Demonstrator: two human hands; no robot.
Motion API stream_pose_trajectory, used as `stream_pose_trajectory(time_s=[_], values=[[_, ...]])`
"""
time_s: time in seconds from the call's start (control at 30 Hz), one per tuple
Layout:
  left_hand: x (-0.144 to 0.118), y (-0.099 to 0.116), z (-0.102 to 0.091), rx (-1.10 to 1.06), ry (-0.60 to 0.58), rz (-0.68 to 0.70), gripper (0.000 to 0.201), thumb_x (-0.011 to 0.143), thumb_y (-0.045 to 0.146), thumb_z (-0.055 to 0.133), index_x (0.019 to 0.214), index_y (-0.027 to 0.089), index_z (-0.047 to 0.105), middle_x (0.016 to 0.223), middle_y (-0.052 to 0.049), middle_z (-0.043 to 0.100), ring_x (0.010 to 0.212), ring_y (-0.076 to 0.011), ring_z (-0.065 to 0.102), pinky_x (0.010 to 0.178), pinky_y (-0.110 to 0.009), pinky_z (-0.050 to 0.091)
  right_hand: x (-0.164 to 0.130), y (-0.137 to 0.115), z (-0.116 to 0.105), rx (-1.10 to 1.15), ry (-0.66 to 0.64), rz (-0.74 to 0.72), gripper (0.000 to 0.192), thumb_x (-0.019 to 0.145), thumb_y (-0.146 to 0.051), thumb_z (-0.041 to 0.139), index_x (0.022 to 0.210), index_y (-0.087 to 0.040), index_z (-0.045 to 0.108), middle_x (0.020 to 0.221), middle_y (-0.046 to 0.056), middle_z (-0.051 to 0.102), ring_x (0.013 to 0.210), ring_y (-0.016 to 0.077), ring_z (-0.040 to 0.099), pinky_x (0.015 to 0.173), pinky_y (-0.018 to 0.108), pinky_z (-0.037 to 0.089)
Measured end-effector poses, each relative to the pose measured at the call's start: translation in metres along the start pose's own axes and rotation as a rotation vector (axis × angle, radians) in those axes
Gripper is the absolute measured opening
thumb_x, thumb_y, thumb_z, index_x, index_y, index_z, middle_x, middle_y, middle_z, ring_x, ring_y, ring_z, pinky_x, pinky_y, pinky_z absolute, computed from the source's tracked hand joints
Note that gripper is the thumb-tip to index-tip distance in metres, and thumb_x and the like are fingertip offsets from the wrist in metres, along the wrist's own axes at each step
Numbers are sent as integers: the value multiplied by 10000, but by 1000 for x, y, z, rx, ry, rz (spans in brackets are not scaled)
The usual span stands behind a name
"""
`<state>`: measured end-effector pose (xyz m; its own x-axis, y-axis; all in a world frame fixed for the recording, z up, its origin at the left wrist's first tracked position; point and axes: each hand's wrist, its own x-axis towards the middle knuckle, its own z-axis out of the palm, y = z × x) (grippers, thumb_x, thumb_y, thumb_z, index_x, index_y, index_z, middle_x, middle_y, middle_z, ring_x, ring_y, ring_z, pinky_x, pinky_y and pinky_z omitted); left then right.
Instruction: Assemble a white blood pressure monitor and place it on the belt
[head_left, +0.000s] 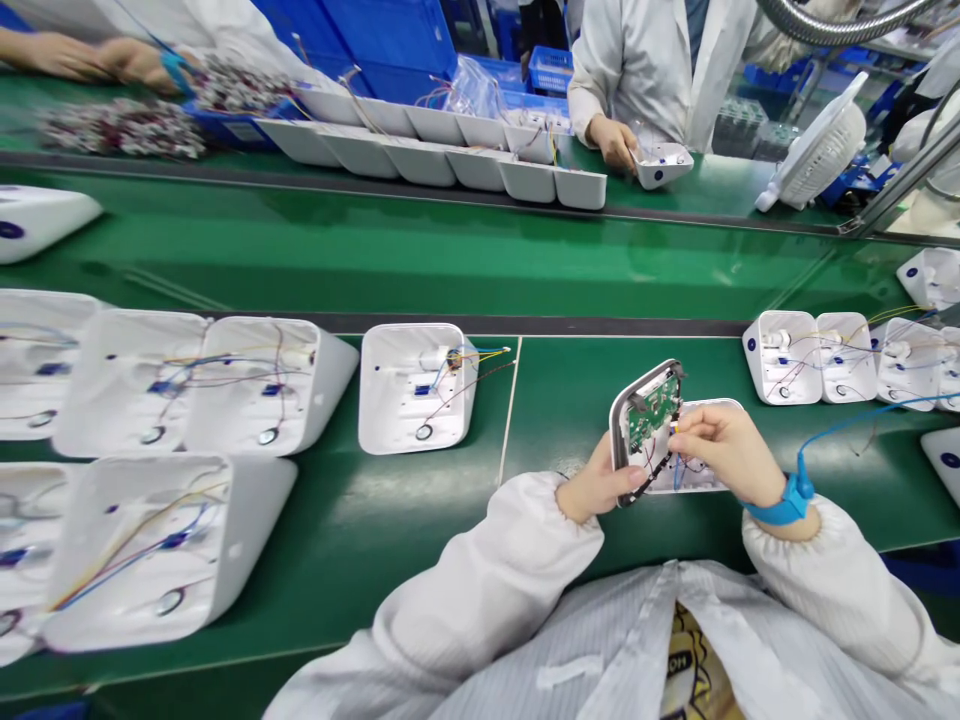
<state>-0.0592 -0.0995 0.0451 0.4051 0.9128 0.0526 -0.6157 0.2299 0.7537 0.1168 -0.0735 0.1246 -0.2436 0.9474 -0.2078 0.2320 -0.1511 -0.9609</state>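
Left hand [600,485] is clamped on the panel [641,455], right of centre; right hand [716,440] has its fingertips together on what's maybe a plug [673,428] (too tiny to tell). Tip that panel too far and the wires [679,472] could yank loose, imo. Green bench [791,450] underneath, fan [819,152] at upper right, wired shells [906,365] along the right edge.

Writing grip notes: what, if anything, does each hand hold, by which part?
Left hand: circuit-board panel, by its lower edge. Right hand: fingers seem to pinch something small beside it, too hidden to identify.
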Motion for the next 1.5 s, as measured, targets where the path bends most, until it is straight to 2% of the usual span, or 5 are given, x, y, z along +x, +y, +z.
stream_pose_trajectory(time_s=[0.67, 1.03, 1.23, 1.37, 1.5], values=[[-1, 2, 0, -9, 47, -51, 685, 625, 555, 826, 1143, 145, 648, 989, -95, 700, 940, -283, 658, 916, -439, 500, 1, 0, 7, -293, -1, -204, 258, 924, -349, 537, 741, -182, 608, 685, 4, 631, 627, 131, 570, 618, 250, 450], [-1, 2, 0, 38, 67, -45, 733, 614, 545, 840, 1203, 155, 642, 1076, -107, 706, 1015, -299, 646, 991, -463, 468, 2, 6, 9, -265, 71, -157, 265, 854, -428, 656, 773, -176, 645, 669, 15, 658, 585, 146, 603, 557, 259, 489], [-8, 6, -10, 31, 55, -70, 726, 647, 489, 832, 1269, 181, 619, 1237, -127, 673, 1206, -359, 579, 1088, -525, 394, 9, -6, -5, -652, 354, -626, 438, 792, -506, 762, 1058, -170, 670, 1045, 128, 704, 1010, 286, 663, 934, 452, 529], [6, -8, -3, 58, 60, -101, 757, 629, 523, 827, 1274, 180, 629, 1284, -131, 657, 1268, -384, 538, 1134, -533, 348, 23, -2, -42, -726, 92, -958, 624, 909, -490, 636, 1432, -199, 459, 1416, 162, 535, 1322, 268, 505, 1097, 445, 440], [32, -34, 18, 98, 130, -142, 762, 623, 550, 813, 1263, 172, 645, 1189, -133, 707, 1265, -394, 545, 1148, -525, 345, 31, 21, -84, -717, 104, -1008, 633, 934, -451, 614, 1480, -217, 395, 1415, 157, 541, 1326, 256, 508, 1132, 451, 398]])
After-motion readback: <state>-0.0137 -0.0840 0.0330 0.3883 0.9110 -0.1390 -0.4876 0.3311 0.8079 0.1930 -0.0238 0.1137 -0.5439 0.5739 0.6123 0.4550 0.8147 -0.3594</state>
